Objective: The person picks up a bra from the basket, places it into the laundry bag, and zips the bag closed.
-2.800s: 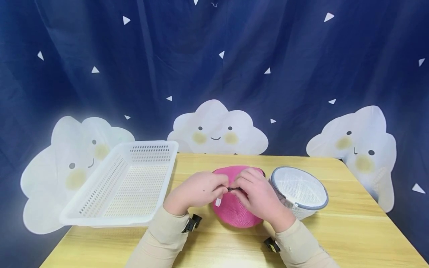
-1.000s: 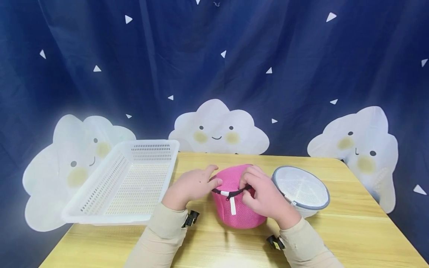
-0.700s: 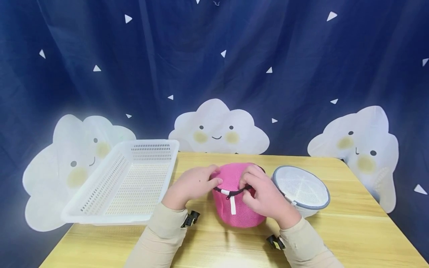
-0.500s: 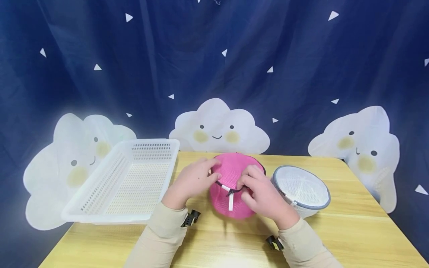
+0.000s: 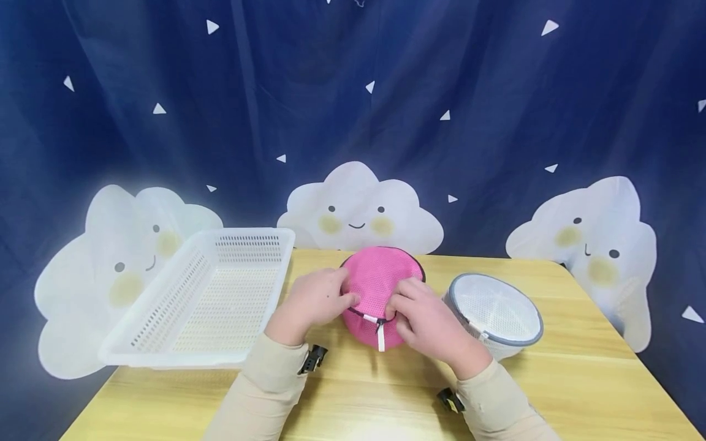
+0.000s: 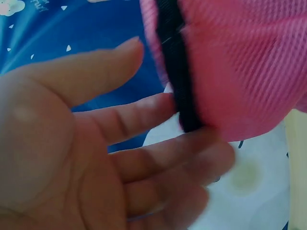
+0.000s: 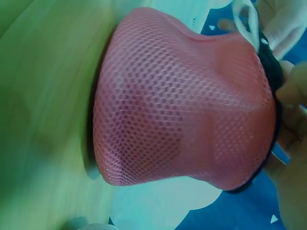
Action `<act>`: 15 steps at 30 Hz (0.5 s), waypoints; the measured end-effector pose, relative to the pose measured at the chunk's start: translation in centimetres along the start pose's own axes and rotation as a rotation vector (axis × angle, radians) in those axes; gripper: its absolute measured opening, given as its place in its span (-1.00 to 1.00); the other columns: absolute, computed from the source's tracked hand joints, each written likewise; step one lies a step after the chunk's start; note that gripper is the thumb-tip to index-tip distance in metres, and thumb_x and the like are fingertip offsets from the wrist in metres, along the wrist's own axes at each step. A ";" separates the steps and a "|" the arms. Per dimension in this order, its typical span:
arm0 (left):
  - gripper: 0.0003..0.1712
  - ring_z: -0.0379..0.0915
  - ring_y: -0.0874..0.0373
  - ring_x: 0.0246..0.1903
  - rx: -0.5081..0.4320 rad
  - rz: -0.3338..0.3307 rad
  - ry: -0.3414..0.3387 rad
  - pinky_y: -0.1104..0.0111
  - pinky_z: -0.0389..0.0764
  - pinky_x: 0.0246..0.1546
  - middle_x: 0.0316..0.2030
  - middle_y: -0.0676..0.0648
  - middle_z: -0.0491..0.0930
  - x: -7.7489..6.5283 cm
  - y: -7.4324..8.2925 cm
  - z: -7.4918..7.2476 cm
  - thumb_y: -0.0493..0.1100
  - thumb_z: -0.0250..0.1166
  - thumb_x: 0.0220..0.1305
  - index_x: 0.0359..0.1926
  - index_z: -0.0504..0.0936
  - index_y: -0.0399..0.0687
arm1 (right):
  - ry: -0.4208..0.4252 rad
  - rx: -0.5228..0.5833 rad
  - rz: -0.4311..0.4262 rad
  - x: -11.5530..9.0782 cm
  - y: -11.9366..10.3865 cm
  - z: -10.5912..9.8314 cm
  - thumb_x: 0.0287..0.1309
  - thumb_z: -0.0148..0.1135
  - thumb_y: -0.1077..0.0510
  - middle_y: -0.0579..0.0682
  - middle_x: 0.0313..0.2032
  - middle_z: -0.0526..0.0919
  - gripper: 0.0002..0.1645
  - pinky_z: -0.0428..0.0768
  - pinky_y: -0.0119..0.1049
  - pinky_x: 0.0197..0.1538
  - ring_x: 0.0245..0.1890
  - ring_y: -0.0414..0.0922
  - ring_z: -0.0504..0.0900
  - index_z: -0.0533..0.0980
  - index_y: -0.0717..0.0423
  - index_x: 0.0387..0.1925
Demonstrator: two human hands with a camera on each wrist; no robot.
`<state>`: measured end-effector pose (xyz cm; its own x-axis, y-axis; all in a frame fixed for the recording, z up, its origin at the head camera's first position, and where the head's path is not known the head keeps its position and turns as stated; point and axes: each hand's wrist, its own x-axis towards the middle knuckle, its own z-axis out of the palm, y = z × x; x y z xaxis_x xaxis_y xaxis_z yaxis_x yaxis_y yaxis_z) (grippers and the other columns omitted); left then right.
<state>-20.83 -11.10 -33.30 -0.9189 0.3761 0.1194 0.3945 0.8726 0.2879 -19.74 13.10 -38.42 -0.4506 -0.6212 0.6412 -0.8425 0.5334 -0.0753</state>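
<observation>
A pink mesh laundry bag with a black zippered rim stands between the hands, its round top facing up. A white strap hangs at its front by the zipper. At the bag's left side is my left hand; the left wrist view shows its thumb apart and its fingers loosely bent against the black edge. My right hand pinches the rim at the front right, near the zipper. Seen from the right wrist, the bag's mesh side bulges above the table, and the right thumb lies on the rim.
To the left stands a white perforated plastic basket. A white mesh laundry bag with a grey rim sits close by my right hand on the wooden table. Behind the table hangs a dark blue curtain.
The pink bag has tipped so its top faces up more, and has shifted back and slightly left. Earlier both hands met at the zipper; the left has since moved to the bag's left side.
</observation>
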 end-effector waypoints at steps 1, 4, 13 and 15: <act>-0.68 0.40 0.18 -0.48 0.000 0.000 -0.022 0.23 0.43 -0.44 -0.56 0.10 0.45 -0.1 -0.1 -0.1 0.14 0.35 0.29 -0.40 0.46 0.11 | -0.011 0.001 -0.004 0.0 -0.1 -0.1 -0.08 0.08 0.37 -0.24 -0.33 0.45 -0.72 0.41 -0.25 -0.05 -0.20 -0.16 0.41 0.52 -0.10 -0.46; -0.68 0.40 0.18 -0.51 -0.009 -0.006 -0.069 0.22 0.42 -0.46 -0.59 0.09 0.45 -0.3 -0.1 -0.4 0.14 0.32 0.30 -0.42 0.44 0.11 | -0.030 0.004 -0.007 0.1 -0.2 -0.5 -0.04 0.10 0.32 -0.27 -0.34 0.46 -0.76 0.41 -0.27 -0.04 -0.19 -0.19 0.42 0.52 -0.13 -0.47; -0.71 0.42 0.17 -0.47 0.014 0.012 -0.062 0.21 0.44 -0.41 -0.56 0.11 0.47 -0.3 0.0 -0.6 0.14 0.31 0.32 -0.37 0.46 0.13 | 0.007 0.008 0.043 0.2 -0.2 -1.1 0.02 0.07 0.32 -0.27 -0.32 0.46 -0.76 0.39 -0.32 -0.04 -0.18 -0.20 0.41 0.54 -0.10 -0.44; -0.73 0.43 0.16 -0.45 0.013 0.018 -0.055 0.21 0.45 -0.39 -0.54 0.10 0.47 -0.4 0.0 -0.6 0.12 0.31 0.33 -0.34 0.48 0.12 | 0.010 0.002 0.044 0.1 -0.2 -1.1 0.02 0.07 0.32 -0.27 -0.33 0.47 -0.77 0.39 -0.31 -0.05 -0.18 -0.20 0.42 0.54 -0.09 -0.44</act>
<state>-20.48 -11.42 -32.81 -0.9104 0.4075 0.0720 0.4109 0.8696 0.2738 -19.28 13.50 -37.51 -0.4841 -0.5916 0.6447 -0.8226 0.5589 -0.1049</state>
